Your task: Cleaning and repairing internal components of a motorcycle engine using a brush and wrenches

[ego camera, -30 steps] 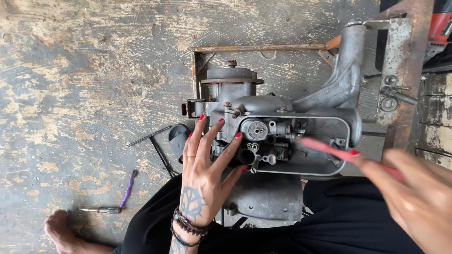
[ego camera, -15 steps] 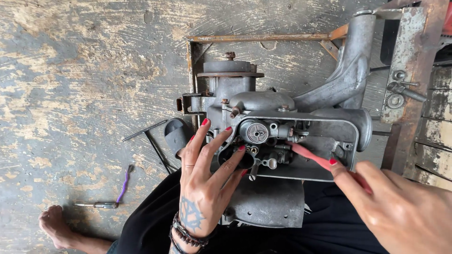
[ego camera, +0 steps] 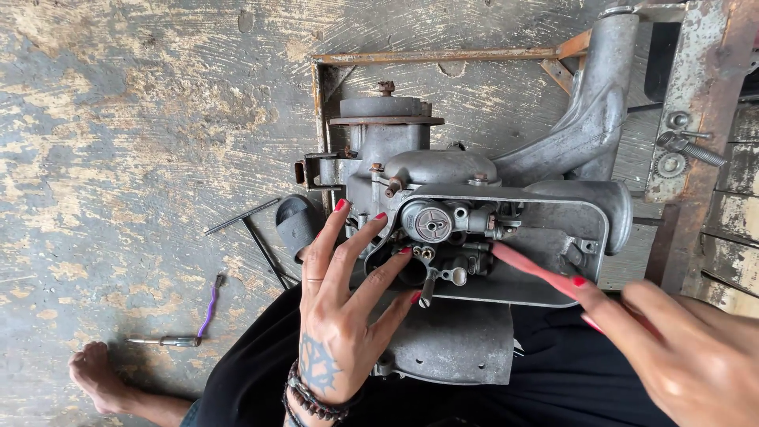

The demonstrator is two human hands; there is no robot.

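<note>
hands on an old engine

left hand (ego camera: 340,316) lies spread, fingers apart, on the grey engine (ego camera: 474,237). right hand (ego camera: 680,348) pinches a red stick (ego camera: 538,271), its tip touching the carburetor (ego camera: 439,229). engine sits on the floor (ego camera: 118,119); a purple tool (ego camera: 207,310) lies well apart, left.

Left hand (ego camera: 336,332) on grey engine (ego camera: 474,237), right hand (ego camera: 688,356) holding red tool (ego camera: 538,273)

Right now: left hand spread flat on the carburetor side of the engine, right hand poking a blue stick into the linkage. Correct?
Not quite. The stick is red, not blue, as the head view shows. The rest holds: the left hand is spread on the carburetor side of the engine, and the right hand holds the stick with its tip at the linkage.
</note>
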